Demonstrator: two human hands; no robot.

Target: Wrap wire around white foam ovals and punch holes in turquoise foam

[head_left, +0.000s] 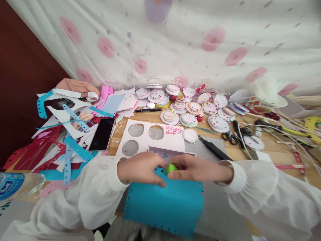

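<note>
A sheet of blue paper (pixel 165 204) with small holes punched along its edges lies in front of me, over the grey cutting mat. My left hand (pixel 143 167) grips its top edge, thumb on the near side. In my right hand (pixel 198 168) is a small green punch (pixel 170 168), held against the same top edge between thumb and fingers. Just behind the hands stands a shallow pale box (pixel 173 152) with blue punched bits in it. White card with round cut-outs (pixel 147 141) lies beyond.
Paper scraps (pixel 72 147) and a phone (pixel 102 134) are at the left, with a plastic bottle (pixel 21 184). Stacked paper discs (pixel 218 123) line the back. A black cutter (pixel 215 149), scissors (pixel 229 138) and cables lie at the right.
</note>
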